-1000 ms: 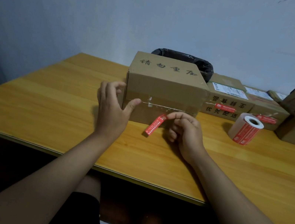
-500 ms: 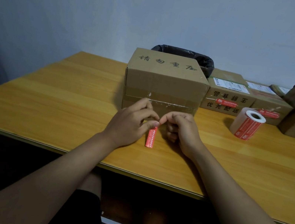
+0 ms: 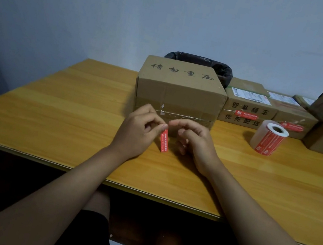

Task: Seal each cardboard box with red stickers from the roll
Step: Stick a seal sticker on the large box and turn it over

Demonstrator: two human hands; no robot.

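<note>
Red and narrow, a single sticker (image 3: 164, 141) is pinched at its top end between the thumb and forefinger of the left hand (image 3: 138, 131) and hangs down over the wooden table (image 3: 56, 109), just in front of the large cardboard box (image 3: 180, 90). The right hand (image 3: 192, 140) is held just beside it, to the right, with its fingers loosely curled and nothing grasped; its fingertips are close to the sticker's top without a visible touch. An old taped seam can be seen along the box's near face. To the right, the sticker roll (image 3: 269, 139) is lying on the table, well apart from the hands. Farther right, smaller boxes (image 3: 250, 111) already bearing red stickers are lined up, and behind the large box a black-lined bin (image 3: 200, 61) is partly hidden.
</note>
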